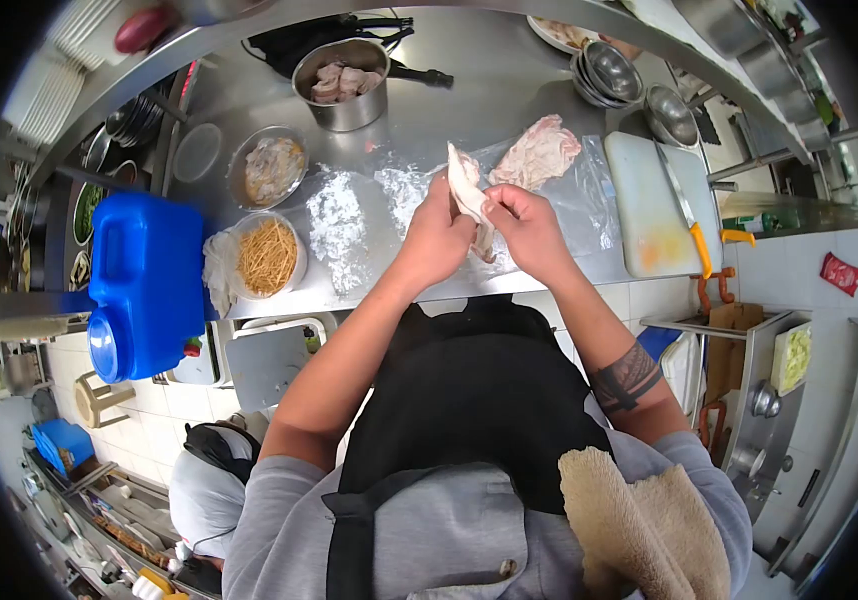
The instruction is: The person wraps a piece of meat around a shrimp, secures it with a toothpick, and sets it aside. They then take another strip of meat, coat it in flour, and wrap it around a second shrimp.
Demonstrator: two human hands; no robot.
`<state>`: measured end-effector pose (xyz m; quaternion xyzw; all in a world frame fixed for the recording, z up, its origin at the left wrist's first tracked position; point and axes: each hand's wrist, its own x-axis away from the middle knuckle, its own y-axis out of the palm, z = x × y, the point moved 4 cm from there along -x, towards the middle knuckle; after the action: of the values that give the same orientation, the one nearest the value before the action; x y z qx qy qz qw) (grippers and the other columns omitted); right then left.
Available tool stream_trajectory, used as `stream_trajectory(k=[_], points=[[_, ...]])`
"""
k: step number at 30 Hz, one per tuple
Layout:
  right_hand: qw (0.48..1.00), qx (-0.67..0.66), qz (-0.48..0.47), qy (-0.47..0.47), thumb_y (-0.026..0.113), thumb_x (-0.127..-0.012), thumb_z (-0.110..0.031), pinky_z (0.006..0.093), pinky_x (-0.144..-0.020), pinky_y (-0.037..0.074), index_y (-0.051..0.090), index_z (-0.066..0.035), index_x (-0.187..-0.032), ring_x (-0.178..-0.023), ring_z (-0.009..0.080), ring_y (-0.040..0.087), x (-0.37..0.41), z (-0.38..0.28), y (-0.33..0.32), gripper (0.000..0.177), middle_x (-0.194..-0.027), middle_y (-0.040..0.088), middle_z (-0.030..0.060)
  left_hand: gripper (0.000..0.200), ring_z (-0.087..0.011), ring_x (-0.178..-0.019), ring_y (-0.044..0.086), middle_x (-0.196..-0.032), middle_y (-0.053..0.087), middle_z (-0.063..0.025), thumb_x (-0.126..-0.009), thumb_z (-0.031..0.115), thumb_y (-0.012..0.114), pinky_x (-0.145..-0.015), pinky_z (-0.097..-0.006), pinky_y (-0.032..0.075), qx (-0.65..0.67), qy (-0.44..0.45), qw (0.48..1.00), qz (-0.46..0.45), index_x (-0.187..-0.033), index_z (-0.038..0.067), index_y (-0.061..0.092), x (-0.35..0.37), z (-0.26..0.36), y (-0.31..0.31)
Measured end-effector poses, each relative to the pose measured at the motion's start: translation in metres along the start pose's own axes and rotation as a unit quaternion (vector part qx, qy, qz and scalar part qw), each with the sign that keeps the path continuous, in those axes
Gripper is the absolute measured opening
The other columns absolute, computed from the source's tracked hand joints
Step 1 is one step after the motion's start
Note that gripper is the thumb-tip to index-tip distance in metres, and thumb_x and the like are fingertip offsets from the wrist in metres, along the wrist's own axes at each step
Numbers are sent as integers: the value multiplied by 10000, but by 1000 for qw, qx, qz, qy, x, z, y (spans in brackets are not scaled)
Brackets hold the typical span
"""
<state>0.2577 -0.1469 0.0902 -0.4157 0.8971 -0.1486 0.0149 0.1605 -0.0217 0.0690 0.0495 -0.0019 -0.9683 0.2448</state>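
Above the front edge of the steel table, a pale strip of raw meat (465, 186) is pinched and folded between my two hands. My left hand (437, 236) closes around its left side, fingers curled. From the right, my right hand (529, 228) grips it with thumb and bent fingers. Just beyond them, a flat slab of raw meat (537, 153) lies on a clear plastic sheet (589, 205). White flour (339, 225) is spread in patches to the left. Toothpicks (269, 257) fill a round tub, with a metal bowl of meat filling (273, 170) behind it.
A steel pot (349, 112) holding meat pieces stands at the back. On the right, a white cutting board (649, 215) carries a knife with a yellow handle (701, 250). A blue jug (149, 270) stands left. Metal bowls (611, 72) sit back right. Another person (211, 490) is behind, lower left.
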Motion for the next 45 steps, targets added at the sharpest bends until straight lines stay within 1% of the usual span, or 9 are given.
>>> stream_trajectory(k=[6, 16, 18, 24, 25, 27, 32, 39, 45], points=[[998, -67, 20, -12, 646, -1037, -141, 288, -710, 498, 721, 4, -1081, -772, 74, 591, -9, 8, -28, 170, -865, 705, 8, 400, -131, -1009, 655, -1128, 687, -57, -1008, 12, 601, -911, -323, 542, 61, -114, 990, -54, -1402, -12, 542, -11, 10, 25], [998, -54, 9, -11, 629, -1050, -141, 301, -720, 492, 683, -4, -1069, -779, 80, 564, -15, 22, -43, 148, -869, 670, 8, 414, -103, -990, 668, -1141, 719, -46, -1006, 4, 605, -870, -295, 554, 88, -88, 992, -6, -1418, -30, 578, -20, 10, 41], [1000, -29, 2, -11, 624, -1055, -146, 303, -727, 492, 680, -5, -1080, -781, 83, 562, -14, 21, -44, 154, -872, 669, 11, 383, -164, -865, 735, -1015, 764, -110, -962, 53, 634, -796, -332, 579, -55, -73, 995, 41, -1337, -24, 622, -21, 19, 38], [999, -49, -7, 11, 612, -1068, -156, 296, -762, 497, 688, 1, -1095, -809, 91, 578, -8, 28, -44, 177, -881, 677, 18, 274, -157, -783, 722, -955, 768, -113, -927, 35, 647, -758, -315, 577, -140, -90, 986, 35, -1190, -32, 684, -29, 12, 34], [988, -150, -21, 38, 608, -1069, -146, 306, -806, 511, 682, 13, -1112, -854, 108, 606, -8, 35, -43, 181, -935, 691, 42, 274, -157, -783, 722, -955, 768, -113, -927, 35, 647, -758, -315, 577, -139, -90, 986, 33, -1190, -32, 684, -31, 3, 32], [966, -250, -32, 63, 603, -1070, -136, 317, -850, 525, 676, 25, -1130, -899, 125, 635, -6, 40, -45, 187, -989, 706, 66, 247, -154, -791, 716, -962, 771, -90, -930, 1, 611, -736, -302, 566, 54, -85, 995, 7, -1160, -35, 696, -34, -12, 33], [813, -568, -28, 125, 505, -1088, -84, 463, -1041, 549, 560, 51, -1295, -1115, 295, 691, -5, 57, -55, 253, -1210, 679, 190, 309, -153, -952, 702, -1076, 752, -87, -937, -42, 607, -788, -287, 527, 160, -168, 972, -39, -1243, -19, 643, -32, -12, 26], [837, -533, 15, 123, 512, -1084, -103, 477, -1056, 550, 560, 10, -1259, -1132, 307, 704, -3, 52, -60, 214, -1176, 691, 168, 339, -197, -1187, 658, -1242, 712, -104, -1013, 46, 612, -1049, -387, 498, 302, -216, 922, -113, -1346, -10, 595, -22, -5, 36], [847, -516, 53, 118, 459, -1091, -62, 447, -962, 563, 544, 11, -1220, -955, 262, 682, 2, 69, -70, 171, -1064, 664, 147, 315, -193, -1128, 684, -1240, 717, -124, -1099, 137, 590, -1036, -351, 522, 288, -203, 933, -77, -1358, -43, 594, -20, -33, 56]])
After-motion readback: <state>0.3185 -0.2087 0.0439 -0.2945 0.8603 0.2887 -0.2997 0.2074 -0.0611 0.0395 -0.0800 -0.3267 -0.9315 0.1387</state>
